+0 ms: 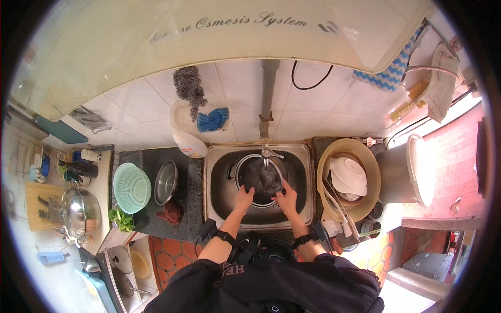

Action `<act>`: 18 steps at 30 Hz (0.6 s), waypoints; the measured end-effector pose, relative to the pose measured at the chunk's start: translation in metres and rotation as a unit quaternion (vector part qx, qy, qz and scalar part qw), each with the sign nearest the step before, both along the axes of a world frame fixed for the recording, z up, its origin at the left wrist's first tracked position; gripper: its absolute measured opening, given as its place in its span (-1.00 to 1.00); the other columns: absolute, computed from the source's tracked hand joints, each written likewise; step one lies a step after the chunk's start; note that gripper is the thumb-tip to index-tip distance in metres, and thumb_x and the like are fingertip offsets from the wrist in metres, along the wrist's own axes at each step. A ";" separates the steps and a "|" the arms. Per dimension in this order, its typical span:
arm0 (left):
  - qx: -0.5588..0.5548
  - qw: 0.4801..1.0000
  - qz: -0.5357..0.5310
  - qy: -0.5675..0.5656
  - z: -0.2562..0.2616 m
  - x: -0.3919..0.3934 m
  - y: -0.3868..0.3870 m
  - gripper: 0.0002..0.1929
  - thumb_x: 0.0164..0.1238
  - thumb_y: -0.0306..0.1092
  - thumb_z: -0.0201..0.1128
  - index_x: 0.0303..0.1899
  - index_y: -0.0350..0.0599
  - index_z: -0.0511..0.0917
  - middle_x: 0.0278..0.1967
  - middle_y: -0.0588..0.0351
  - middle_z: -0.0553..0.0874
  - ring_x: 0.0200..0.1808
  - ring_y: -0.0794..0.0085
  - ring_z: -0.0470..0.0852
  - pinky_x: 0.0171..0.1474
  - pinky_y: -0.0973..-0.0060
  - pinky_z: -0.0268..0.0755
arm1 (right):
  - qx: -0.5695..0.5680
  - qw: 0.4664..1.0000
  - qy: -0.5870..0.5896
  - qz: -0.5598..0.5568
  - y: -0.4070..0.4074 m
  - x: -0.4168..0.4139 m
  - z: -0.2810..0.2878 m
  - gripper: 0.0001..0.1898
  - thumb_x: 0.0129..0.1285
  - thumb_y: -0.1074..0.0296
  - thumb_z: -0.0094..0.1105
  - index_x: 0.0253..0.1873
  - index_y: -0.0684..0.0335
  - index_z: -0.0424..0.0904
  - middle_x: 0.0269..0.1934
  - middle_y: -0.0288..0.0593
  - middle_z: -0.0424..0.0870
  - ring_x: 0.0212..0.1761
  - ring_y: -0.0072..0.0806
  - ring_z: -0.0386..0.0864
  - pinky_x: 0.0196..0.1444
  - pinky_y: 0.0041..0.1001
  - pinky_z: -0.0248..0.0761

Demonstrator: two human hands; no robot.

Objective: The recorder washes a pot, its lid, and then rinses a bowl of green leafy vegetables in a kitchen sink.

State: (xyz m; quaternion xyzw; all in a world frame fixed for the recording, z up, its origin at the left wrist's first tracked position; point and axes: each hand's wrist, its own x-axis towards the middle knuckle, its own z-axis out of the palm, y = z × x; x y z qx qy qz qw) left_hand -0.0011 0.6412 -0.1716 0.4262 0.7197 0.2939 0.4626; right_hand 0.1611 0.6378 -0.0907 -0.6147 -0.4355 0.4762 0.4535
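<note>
In the stainless steel sink [219, 199] sits a round metal pan [254, 187] with a dark inside. Under the tap [268, 152], water streams down into it and stirs the surface. My left hand [244, 198] grips the near left part of the pan's rim, thumb over the edge. On the near right side, my right hand [287, 199] holds the same rim with its fingers along the outside. The pan's underside is hidden. A dark handle [231, 171] shows at the pan's far left side.
Left of the sink are a bottle [190, 145], a metal bowl [166, 182], a brown cloth [171, 213] and a green colander [132, 187]. A beige basin [327, 156] of dishes stands at the right, beside a tall bucket [399, 170]. A white cabinet [235, 35] overhangs the wall.
</note>
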 end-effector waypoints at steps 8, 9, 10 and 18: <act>-0.146 0.773 0.230 -0.573 0.040 0.034 0.053 -0.74 0.33 -0.26 -0.09 -0.10 -0.23 0.35 -0.25 0.02 0.50 -0.25 0.24 0.49 -0.19 0.29 0.40 | 0.182 0.927 -0.285 0.164 0.007 -0.016 -0.009 -0.56 -0.17 0.56 0.07 -0.06 0.20 0.42 -0.35 0.04 0.41 -0.35 -0.05 0.46 -0.28 -0.27 0.39; -0.150 0.767 0.247 -0.573 0.035 0.030 0.050 -0.75 0.33 -0.27 -0.11 -0.10 -0.24 0.35 -0.25 0.01 0.49 -0.25 0.24 0.49 -0.19 0.29 0.40 | 0.191 0.922 -0.283 0.182 0.006 -0.017 -0.006 -0.57 -0.17 0.56 0.07 -0.07 0.19 0.43 -0.34 0.03 0.41 -0.37 -0.07 0.47 -0.28 -0.29 0.39; -0.155 0.761 0.264 -0.572 0.031 0.026 0.046 -0.75 0.34 -0.29 -0.12 -0.09 -0.25 0.34 -0.24 0.01 0.49 -0.25 0.24 0.49 -0.19 0.28 0.40 | 0.182 0.925 -0.273 0.191 0.003 -0.018 -0.004 -0.56 -0.17 0.54 0.12 -0.06 0.18 0.44 -0.31 0.03 0.40 -0.35 -0.06 0.47 -0.28 -0.31 0.40; -0.090 0.713 0.275 -0.639 0.032 0.025 0.040 -0.67 0.37 -0.19 -0.21 -0.06 -0.28 0.32 -0.14 0.02 0.49 -0.16 0.28 0.49 -0.10 0.30 0.38 | 0.198 0.960 -0.177 0.085 -0.020 -0.009 -0.003 -0.61 -0.08 0.51 0.18 -0.05 0.24 0.43 -0.12 -0.04 0.45 -0.28 -0.35 0.54 -0.27 -0.49 0.42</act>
